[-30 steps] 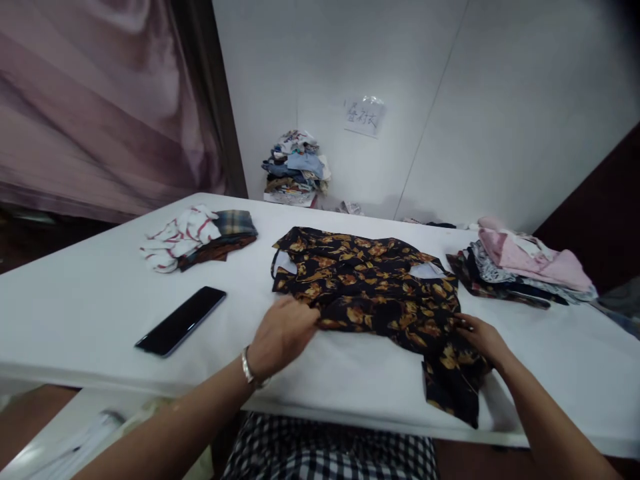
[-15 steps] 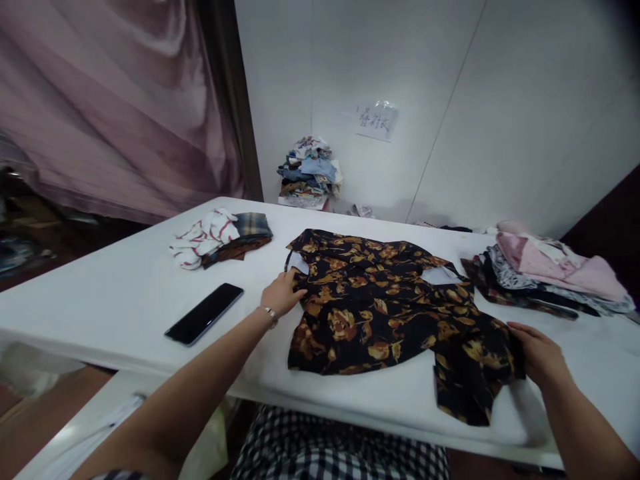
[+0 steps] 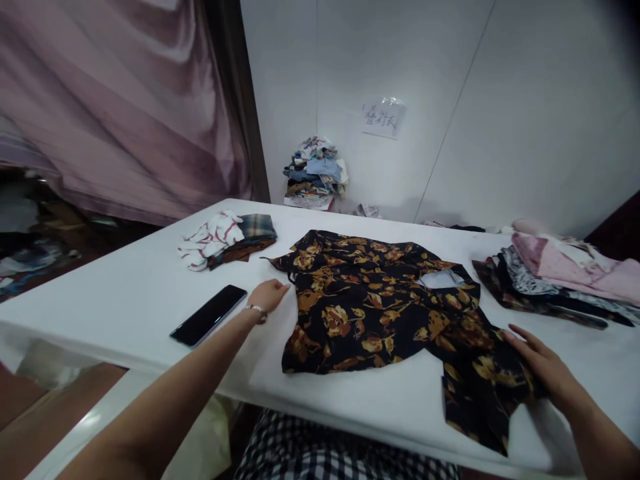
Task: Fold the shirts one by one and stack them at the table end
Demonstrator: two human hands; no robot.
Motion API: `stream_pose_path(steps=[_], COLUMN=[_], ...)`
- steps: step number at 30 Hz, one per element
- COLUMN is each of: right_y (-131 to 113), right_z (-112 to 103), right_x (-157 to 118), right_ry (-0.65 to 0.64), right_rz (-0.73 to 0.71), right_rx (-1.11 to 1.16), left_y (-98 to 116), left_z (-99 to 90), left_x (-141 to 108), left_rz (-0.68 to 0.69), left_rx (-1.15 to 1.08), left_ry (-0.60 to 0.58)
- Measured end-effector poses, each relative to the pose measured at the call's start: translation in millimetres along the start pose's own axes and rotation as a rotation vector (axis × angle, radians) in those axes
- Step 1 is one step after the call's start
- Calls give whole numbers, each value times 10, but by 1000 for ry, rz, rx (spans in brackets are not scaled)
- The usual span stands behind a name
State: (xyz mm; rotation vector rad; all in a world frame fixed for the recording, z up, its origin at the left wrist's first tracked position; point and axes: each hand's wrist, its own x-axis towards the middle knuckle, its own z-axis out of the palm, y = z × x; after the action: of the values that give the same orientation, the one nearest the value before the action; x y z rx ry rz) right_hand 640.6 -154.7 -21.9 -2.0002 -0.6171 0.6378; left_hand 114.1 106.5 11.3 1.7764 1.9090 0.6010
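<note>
A dark blouse with a gold and brown flower print (image 3: 370, 307) lies spread on the white table (image 3: 125, 287). My left hand (image 3: 269, 295) is at its left edge, with fingers pinched together on the cloth there; the exact grip is partly hidden. At the lower right, my right hand (image 3: 543, 363) rests on the blouse's sleeve, fingers stretched out and slightly apart. Pale lining or paper shows through the opening at the blouse's right side. A black phone (image 3: 210, 315) lies to the left of my left hand.
At the back left are a white and red cloth (image 3: 213, 240) and a folded plaid garment (image 3: 259, 228). Folded clothes (image 3: 560, 267) are stacked on the right. Another clothes pile (image 3: 317, 170) stands by the wall, below a handwritten sign (image 3: 384, 119).
My left hand has shifted left, and the blouse's upper left edge now spreads out to a point. The right sleeve has moved right and nearer, with my right hand's fingers straighter on it.
</note>
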Motion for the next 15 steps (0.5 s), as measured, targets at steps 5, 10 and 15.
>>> stream_pose_path(steps=[5,10,15], right_y=[-135,-119,-69], right_z=[153,4,-114], right_x=[26,-67,-218], right_ry=[-89,-2,-197], right_rz=[-181,-118,-1], right_rx=[-153,233,403], left_y=[207,318,164], left_z=[303,218,-36], left_x=[-457,-741,-929], left_rz=[282,138,-391], left_rx=[182,-511,-856], left_ry=[-165,-522,-726])
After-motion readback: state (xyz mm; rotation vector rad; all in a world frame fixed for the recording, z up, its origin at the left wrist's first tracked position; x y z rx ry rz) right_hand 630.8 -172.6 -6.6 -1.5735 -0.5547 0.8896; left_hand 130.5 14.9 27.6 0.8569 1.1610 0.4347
